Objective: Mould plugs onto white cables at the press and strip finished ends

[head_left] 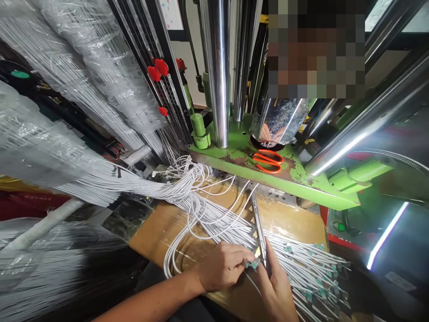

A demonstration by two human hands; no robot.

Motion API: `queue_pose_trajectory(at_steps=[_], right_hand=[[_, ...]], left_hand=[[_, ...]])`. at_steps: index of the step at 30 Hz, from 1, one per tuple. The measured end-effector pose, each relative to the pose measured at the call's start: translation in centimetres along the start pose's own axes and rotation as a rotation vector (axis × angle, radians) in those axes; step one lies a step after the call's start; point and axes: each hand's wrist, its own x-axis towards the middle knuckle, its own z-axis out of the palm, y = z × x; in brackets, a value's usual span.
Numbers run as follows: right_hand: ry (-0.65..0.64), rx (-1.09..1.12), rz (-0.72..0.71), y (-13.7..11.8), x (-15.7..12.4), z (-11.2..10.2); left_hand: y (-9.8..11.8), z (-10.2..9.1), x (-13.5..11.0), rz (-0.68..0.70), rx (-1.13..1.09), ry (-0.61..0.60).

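My left hand [223, 267] is closed, its fingertips pinching small teal pieces [251, 264] at the ends of white cables. My right hand [276, 286] grips the near end of a narrow metal bar [257, 219], thumb on one side and fingers on the other. The bar slants away from me, and small brass-coloured bits show along its left edge. Both hands meet at this near end, so the contact between the teal pieces and the bar is partly hidden. A thick bundle of white cables [221, 219] runs beneath the bar, with more teal-tagged ends [311, 295] fanned out at right.
A brown-covered work surface [150, 232] lies under the cables. Behind it stands a green press plate [231, 156] with steel columns [217, 71] and orange-handled scissors [268, 160] on top. Plastic-wrapped cable bundles [100, 58] fill the left. Someone's pixelated form [317, 49] is at the back.
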Motion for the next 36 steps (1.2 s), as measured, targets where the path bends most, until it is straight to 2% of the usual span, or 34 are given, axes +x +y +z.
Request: queue_pose_trajectory(at_steps=[3, 6, 8, 9, 11, 15, 17, 21, 26, 32, 36], right_hand=[[-0.029, 0.066, 0.040, 0.1, 0.4, -0.9], [0.042, 0.111, 0.051, 0.2, 0.6, -1.4], [0.070, 0.129, 0.052, 0.2, 0.6, -1.4], [0.078, 0.138, 0.058, 0.0, 0.6, -1.3], [0.077, 0.149, 0.079, -0.3, 0.5, -1.2], [0.067, 0.148, 0.116, -0.5, 0.6, -1.4], [0.059, 0.156, 0.117, -0.2, 0.8, -1.6], [0.035, 0.188, 0.107, 0.5, 1.0, -2.0], [-0.033, 0.214, 0.152, 0.7, 0.8, -2.0], [0.143, 0.215, 0.135, 0.6, 0.4, -0.6], [0.119, 0.200, 0.128, 0.6, 0.7, -1.0]], left_hand=[[1.0, -0.9, 0.7, -0.263, -0.162, 0.083], [2.2, -1.9, 1.4, -0.576, -0.450, 0.130], [2.6, -2.3, 1.8, -0.688, -0.603, 0.154], [2.6, -2.3, 1.9, -0.696, -0.606, 0.156], [2.3, -2.2, 2.2, -0.609, -0.457, 0.121], [0.8, -1.6, 2.4, -0.158, -0.046, -0.015], [0.0, -1.4, 2.5, -0.030, 0.066, -0.053], [-0.8, -1.5, 2.8, 0.033, 0.172, -0.089], [-0.8, -1.7, 2.8, 0.048, 0.199, -0.114], [-0.9, -1.6, 2.8, 0.039, 0.211, -0.108], [-1.5, -1.2, 2.7, 0.048, 0.213, -0.108]])
